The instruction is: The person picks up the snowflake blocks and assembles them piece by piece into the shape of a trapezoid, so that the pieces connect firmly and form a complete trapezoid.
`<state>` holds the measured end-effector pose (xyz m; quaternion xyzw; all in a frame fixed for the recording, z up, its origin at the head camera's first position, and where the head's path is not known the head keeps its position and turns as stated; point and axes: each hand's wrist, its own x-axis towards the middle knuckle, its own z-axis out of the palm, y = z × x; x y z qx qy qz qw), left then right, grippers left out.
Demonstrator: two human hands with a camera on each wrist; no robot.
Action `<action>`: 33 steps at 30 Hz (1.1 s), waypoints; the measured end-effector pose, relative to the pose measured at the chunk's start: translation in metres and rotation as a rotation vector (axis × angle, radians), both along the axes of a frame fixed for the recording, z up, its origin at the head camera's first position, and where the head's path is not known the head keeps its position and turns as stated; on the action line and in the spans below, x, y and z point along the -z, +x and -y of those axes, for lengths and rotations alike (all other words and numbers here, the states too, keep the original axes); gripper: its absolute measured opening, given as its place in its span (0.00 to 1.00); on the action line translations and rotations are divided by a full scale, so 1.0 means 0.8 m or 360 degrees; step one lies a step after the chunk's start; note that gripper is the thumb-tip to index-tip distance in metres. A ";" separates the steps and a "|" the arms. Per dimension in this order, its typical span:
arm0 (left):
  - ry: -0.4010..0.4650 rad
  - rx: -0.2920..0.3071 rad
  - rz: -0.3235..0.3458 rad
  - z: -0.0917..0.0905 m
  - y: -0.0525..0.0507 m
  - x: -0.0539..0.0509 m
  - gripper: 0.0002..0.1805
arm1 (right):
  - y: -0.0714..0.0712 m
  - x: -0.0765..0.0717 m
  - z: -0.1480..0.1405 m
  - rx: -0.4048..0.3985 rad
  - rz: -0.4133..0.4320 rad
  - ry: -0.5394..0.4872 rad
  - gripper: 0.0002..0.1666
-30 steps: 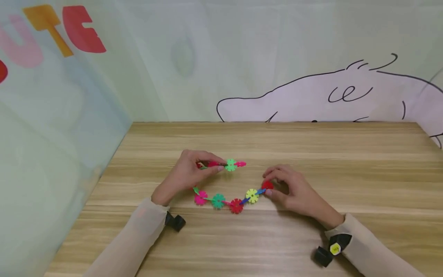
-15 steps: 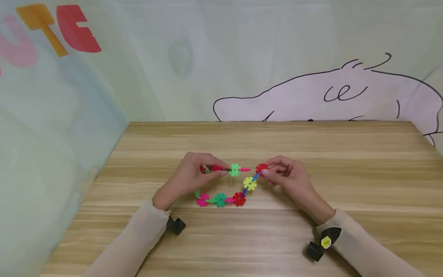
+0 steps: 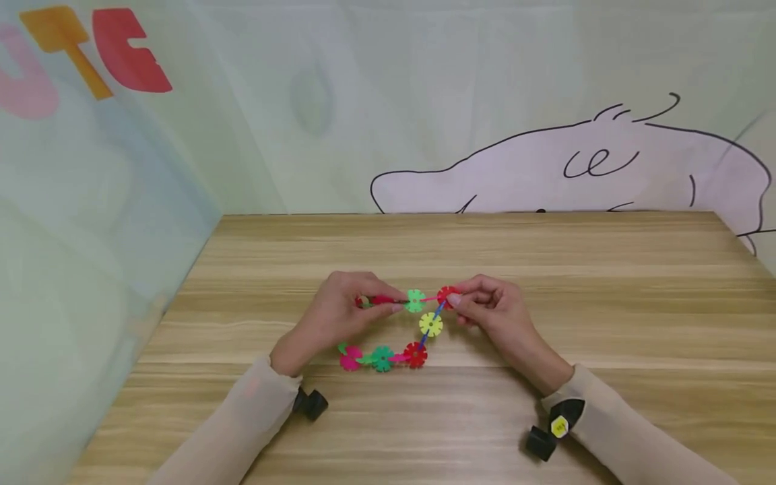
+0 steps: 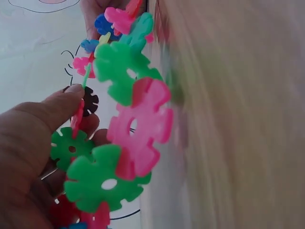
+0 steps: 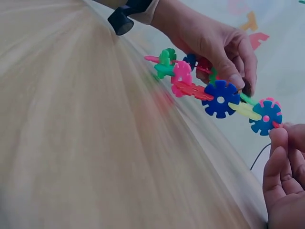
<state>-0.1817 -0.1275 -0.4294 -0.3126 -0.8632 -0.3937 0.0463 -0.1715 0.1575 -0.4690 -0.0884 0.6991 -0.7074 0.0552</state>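
Both hands hold a looped chain of slotted plastic snowflake discs, whose near side hangs low around a teal disc. My left hand pinches a dark disc between thumb and fingers, beside a light green disc. From that green disc a pink disc sticks out, seen edge-on. My right hand pinches a red disc at the chain's other end. In the head view the pink and red discs meet; whether their slots interlock cannot be told. Part of the chain hides behind my left hand.
A wood-grain table lies under the hands. A pale printed backdrop stands along its back and left. Small black devices are strapped to both sleeves, one with a yellow sticker.
My right hand has moved left and away from me, bringing the red disc up to the pink one. The yellow and blue discs followed. My left hand has kept its pinch, shifting slightly.
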 end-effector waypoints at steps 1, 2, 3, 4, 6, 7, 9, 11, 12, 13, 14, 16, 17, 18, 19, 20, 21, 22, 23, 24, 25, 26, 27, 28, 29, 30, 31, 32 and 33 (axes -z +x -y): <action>0.0007 -0.0003 -0.0010 -0.001 0.001 0.000 0.11 | 0.000 -0.001 0.001 0.0007 0.0013 -0.0026 0.05; 0.0013 -0.0003 -0.0021 -0.002 0.001 0.001 0.11 | 0.000 -0.001 0.001 0.0013 0.0025 -0.0045 0.06; 0.0016 -0.0004 -0.0032 -0.002 0.001 0.001 0.11 | 0.000 -0.002 0.001 0.0017 0.0034 -0.0059 0.07; 0.0017 -0.0004 -0.0042 -0.003 0.002 0.001 0.11 | 0.000 -0.002 0.002 0.0016 0.0032 -0.0061 0.08; 0.0015 -0.0008 -0.0062 -0.003 0.002 -0.001 0.11 | 0.000 -0.003 0.002 0.0006 0.0016 -0.0044 0.06; 0.0018 -0.0010 -0.0070 -0.003 0.002 -0.001 0.11 | 0.000 -0.003 0.002 0.0001 0.0004 -0.0032 0.04; 0.0010 -0.0017 -0.0082 -0.003 0.003 -0.002 0.11 | 0.000 -0.003 0.002 -0.0003 -0.0025 0.0003 0.02; -0.0006 -0.0020 -0.0091 -0.004 0.003 -0.004 0.11 | 0.000 -0.003 0.003 -0.0002 -0.0039 0.0024 0.03; -0.0014 -0.0017 -0.0100 -0.004 0.003 -0.004 0.11 | 0.000 -0.003 0.003 0.0004 -0.0035 0.0023 0.04; -0.0022 -0.0013 -0.0101 -0.004 0.003 -0.005 0.11 | 0.000 -0.003 0.004 0.0008 -0.0029 0.0028 0.04; -0.0033 -0.0009 -0.0096 -0.004 0.003 -0.005 0.11 | 0.001 -0.003 0.004 0.0010 -0.0022 0.0036 0.04; -0.0067 -0.0006 -0.0087 -0.003 0.004 -0.005 0.11 | 0.002 -0.002 0.005 -0.0002 0.0004 0.0054 0.07; -0.0089 -0.0008 -0.0084 -0.002 0.004 -0.005 0.11 | 0.004 -0.002 0.005 -0.0012 0.0020 0.0065 0.08; -0.0112 -0.0013 -0.0078 0.000 0.005 -0.005 0.13 | 0.005 -0.002 0.005 -0.0020 0.0035 0.0078 0.09; -0.0136 -0.0023 -0.0082 0.002 0.005 -0.005 0.15 | 0.007 -0.002 0.005 -0.0025 0.0053 0.0087 0.10; -0.0154 -0.0038 -0.0093 0.004 0.005 -0.005 0.17 | 0.008 -0.002 0.005 -0.0027 0.0072 0.0090 0.11; -0.0177 -0.0064 -0.0114 0.006 0.004 -0.005 0.20 | 0.010 -0.002 0.005 -0.0024 0.0092 0.0090 0.12; -0.0200 -0.0104 -0.0136 0.008 0.003 -0.005 0.24 | 0.011 -0.003 0.004 -0.0015 0.0114 0.0084 0.13; -0.0217 -0.0157 -0.0150 0.010 0.003 -0.005 0.28 | 0.013 -0.003 0.003 0.0003 0.0128 0.0085 0.13; -0.0235 -0.0220 -0.0159 0.011 0.001 -0.004 0.31 | 0.014 -0.004 0.002 0.0026 0.0142 0.0079 0.13; -0.0254 -0.0305 -0.0153 0.011 0.000 -0.005 0.34 | 0.016 -0.005 0.001 0.0049 0.0156 0.0070 0.13; -0.0281 -0.0403 -0.0123 0.012 -0.001 -0.005 0.37 | 0.018 -0.006 0.000 0.0072 0.0170 0.0064 0.13; -0.0315 -0.0501 -0.0078 0.012 -0.002 -0.005 0.39 | 0.020 -0.007 -0.001 0.0099 0.0188 0.0051 0.13; -0.0344 -0.0595 -0.0009 0.012 -0.002 -0.005 0.42 | 0.022 -0.008 -0.001 0.0124 0.0208 0.0036 0.13; -0.0374 -0.0677 0.0073 0.011 -0.003 -0.005 0.45 | 0.025 -0.010 0.000 0.0148 0.0237 0.0026 0.12; -0.0403 -0.0750 0.0157 0.011 -0.004 -0.005 0.47 | 0.028 -0.011 0.001 0.0169 0.0269 0.0008 0.12; -0.0423 -0.0805 0.0240 0.010 -0.005 -0.005 0.50 | 0.032 -0.013 0.003 0.0189 0.0309 -0.0007 0.12; -0.0435 -0.0838 0.0316 0.009 -0.006 -0.005 0.51 | 0.036 -0.014 0.006 0.0197 0.0346 -0.0027 0.12; -0.0430 -0.0847 0.0380 0.008 -0.007 -0.005 0.53 | 0.041 -0.016 0.009 0.0201 0.0387 -0.0045 0.12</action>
